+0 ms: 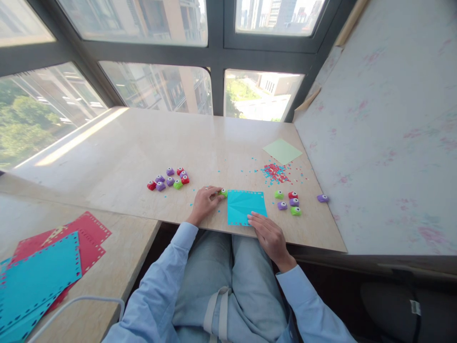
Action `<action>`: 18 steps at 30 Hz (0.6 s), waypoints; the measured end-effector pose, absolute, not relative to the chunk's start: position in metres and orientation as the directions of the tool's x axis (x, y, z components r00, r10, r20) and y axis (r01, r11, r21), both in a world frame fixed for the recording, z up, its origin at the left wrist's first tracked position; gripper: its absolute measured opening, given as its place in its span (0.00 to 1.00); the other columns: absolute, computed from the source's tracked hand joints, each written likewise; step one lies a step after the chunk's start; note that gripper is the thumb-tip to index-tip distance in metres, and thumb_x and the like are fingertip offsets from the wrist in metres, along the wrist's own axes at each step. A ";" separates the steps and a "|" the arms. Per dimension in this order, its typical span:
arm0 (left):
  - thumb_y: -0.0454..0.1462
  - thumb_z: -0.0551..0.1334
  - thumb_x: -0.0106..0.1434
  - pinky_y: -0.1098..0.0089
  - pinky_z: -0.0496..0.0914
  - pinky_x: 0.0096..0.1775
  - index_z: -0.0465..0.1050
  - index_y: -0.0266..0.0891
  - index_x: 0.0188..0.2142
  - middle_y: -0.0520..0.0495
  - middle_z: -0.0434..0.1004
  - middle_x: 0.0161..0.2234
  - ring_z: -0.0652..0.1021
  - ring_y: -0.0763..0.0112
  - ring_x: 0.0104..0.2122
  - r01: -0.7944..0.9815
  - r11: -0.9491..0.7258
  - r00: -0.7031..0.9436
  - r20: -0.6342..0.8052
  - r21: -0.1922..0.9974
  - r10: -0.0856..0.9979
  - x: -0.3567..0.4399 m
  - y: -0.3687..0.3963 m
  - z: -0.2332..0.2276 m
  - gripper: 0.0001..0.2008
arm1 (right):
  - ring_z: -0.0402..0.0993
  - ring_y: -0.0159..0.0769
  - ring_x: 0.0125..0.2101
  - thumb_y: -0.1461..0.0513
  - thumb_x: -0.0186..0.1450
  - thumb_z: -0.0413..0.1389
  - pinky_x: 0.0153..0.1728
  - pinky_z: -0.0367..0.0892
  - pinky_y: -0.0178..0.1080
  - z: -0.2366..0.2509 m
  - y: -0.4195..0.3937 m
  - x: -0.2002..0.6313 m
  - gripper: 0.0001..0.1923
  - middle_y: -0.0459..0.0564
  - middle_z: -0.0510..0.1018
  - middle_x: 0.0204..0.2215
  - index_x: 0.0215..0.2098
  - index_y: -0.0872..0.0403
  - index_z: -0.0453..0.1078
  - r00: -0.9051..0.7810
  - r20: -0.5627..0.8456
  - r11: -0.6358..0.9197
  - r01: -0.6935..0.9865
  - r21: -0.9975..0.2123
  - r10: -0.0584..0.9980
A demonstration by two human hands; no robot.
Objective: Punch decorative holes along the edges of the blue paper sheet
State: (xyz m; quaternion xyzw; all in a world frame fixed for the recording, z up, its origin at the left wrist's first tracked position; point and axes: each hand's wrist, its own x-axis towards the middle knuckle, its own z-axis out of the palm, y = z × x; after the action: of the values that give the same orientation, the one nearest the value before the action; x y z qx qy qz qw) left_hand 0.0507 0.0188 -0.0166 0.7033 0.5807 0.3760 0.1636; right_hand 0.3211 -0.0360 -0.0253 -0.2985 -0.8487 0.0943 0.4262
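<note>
A square of blue paper (246, 207) lies in front of me, with punched holes along its top and bottom edges. At its upper left edge, my left hand (208, 202) grips a small green craft punch (223, 192) between thumb and fingers. Whether paper sits inside the punch's slot I cannot tell. My right hand (269, 234) rests with outstretched fingers on the lower right corner of the sheet.
More small punches (170, 181) in purple, red and green are grouped at the left, others (293, 202) at the right. Red and blue confetti (274, 172) is scattered near a pale green sheet (282, 151). Punched blue sheets (43, 281) and red sheets (93, 228) lie on the left ledge.
</note>
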 end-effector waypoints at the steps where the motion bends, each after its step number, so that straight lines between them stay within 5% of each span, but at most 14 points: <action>1: 0.40 0.64 0.63 0.62 0.70 0.42 0.79 0.42 0.43 0.46 0.81 0.38 0.77 0.64 0.36 0.695 -0.269 0.042 0.336 0.666 0.941 0.051 0.019 -0.017 0.10 | 0.74 0.40 0.54 0.72 0.68 0.51 0.51 0.74 0.46 -0.025 -0.036 0.321 0.20 0.52 0.81 0.48 0.54 0.49 0.72 -0.456 0.667 0.802 0.427 -0.418 0.590; 18: 0.42 0.64 0.63 0.62 0.70 0.43 0.80 0.44 0.43 0.45 0.82 0.39 0.78 0.63 0.38 0.709 -0.276 0.057 0.338 0.648 0.939 0.050 0.019 -0.017 0.11 | 0.73 0.40 0.54 0.72 0.68 0.51 0.51 0.74 0.46 -0.025 -0.035 0.321 0.20 0.52 0.80 0.48 0.54 0.49 0.72 -0.471 0.659 0.805 0.425 -0.413 0.587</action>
State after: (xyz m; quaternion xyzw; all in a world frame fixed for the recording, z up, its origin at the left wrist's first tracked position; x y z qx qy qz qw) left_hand 0.0498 0.0194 -0.0175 0.7097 0.5808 0.3666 0.1569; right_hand 0.3211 -0.0354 -0.0247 -0.2969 -0.8523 0.0960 0.4198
